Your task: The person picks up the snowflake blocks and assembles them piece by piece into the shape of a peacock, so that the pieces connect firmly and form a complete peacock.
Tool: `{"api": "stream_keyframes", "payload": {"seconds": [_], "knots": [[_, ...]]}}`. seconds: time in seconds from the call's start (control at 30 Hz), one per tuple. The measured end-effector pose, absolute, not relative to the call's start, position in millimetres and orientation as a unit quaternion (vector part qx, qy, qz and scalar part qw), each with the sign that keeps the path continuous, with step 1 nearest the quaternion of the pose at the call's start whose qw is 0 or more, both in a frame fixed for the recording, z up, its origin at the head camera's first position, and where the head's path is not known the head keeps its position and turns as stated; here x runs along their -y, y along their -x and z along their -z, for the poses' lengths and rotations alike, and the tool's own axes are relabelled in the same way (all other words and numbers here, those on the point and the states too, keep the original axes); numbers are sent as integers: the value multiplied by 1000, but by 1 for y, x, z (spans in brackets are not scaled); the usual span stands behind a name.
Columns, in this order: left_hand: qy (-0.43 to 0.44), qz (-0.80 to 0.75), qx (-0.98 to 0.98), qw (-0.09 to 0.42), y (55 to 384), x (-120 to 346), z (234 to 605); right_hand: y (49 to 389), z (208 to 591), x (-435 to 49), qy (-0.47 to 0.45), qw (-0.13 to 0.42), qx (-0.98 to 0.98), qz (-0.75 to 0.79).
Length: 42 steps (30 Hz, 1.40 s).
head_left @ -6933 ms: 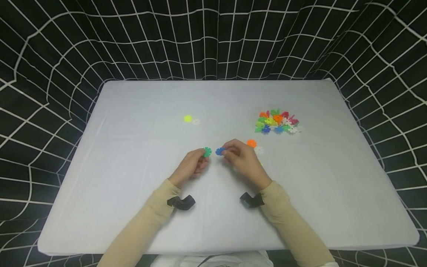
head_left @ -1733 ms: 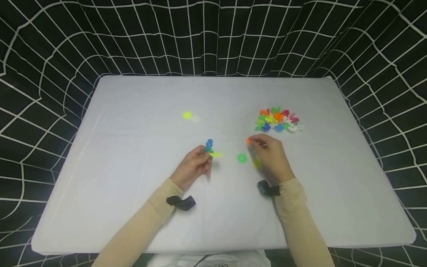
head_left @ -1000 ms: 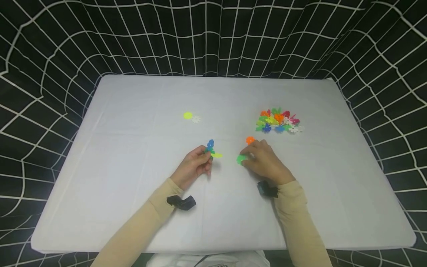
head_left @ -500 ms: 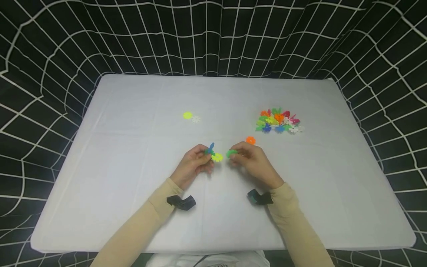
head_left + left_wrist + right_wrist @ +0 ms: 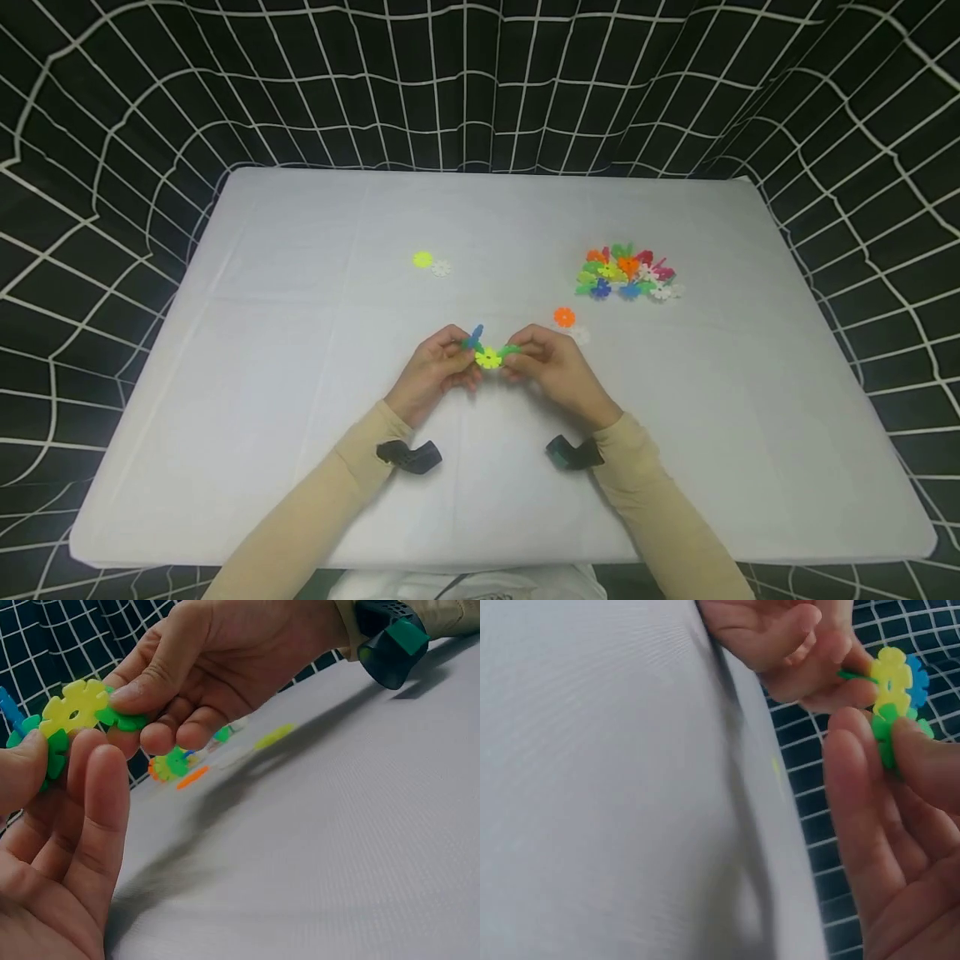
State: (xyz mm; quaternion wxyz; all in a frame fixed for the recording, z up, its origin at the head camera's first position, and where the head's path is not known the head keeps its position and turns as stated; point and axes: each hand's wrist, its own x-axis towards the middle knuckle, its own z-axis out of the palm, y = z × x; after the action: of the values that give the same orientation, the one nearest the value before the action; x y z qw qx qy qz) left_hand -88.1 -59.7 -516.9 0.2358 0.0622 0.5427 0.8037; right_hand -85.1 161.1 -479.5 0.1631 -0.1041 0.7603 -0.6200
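Observation:
My left hand [image 5: 435, 367] pinches a dark green notched snowflake disc [image 5: 56, 756] between thumb and fingers. A blue disc [image 5: 476, 335] and a yellow disc [image 5: 488, 358] are joined to that green one. From the right, my right hand [image 5: 558, 371] pinches a lighter green disc [image 5: 886, 737] by thumb and fingertips. Its edge meets the yellow disc's edge; how deep the notches engage cannot be made out. Both hands are held above the table, close together.
On the white table [image 5: 300, 333], a mixed pile of snowflake discs [image 5: 626, 271] lies at back right. An orange disc [image 5: 565, 317] and a white disc [image 5: 580, 335] lie beyond my right hand. Another yellow disc [image 5: 423, 259] and white disc [image 5: 441, 268] lie farther back.
Blue and yellow discs have joined the left hand's green one. My right hand touched the orange disc, left it, picked up the lighter green disc and brought it leftward against the yellow one.

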Motion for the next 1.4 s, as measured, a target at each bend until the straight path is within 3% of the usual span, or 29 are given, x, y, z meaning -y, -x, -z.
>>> {"api": "stream_keyframes", "payload": {"seconds": [0.37, 0.73, 0.97, 1.07, 1.23, 1.3, 1.4], "knots": [[-89, -800, -549, 224, 85, 59, 516, 87, 487, -158, 94, 177, -729, 654], [-100, -820, -486, 287, 92, 62, 512, 92, 486, -156, 109, 171, -744, 637], [-70, -835, -452, 306, 80, 63, 520, 77, 486, -166, 119, 203, -782, 577], [-48, -854, -416, 309, 79, 64, 523, 75, 483, -183, 111, 182, -813, 542], [-41, -883, -360, 299, 91, 70, 526, 82, 476, -215, 65, 77, -892, 440], [-41, -888, -353, 292, 101, 72, 526, 85, 474, -225, 53, 77, -917, 388], [-36, -888, -364, 279, 119, 74, 525, 91, 475, -232, 60, 119, -934, 332]]}}
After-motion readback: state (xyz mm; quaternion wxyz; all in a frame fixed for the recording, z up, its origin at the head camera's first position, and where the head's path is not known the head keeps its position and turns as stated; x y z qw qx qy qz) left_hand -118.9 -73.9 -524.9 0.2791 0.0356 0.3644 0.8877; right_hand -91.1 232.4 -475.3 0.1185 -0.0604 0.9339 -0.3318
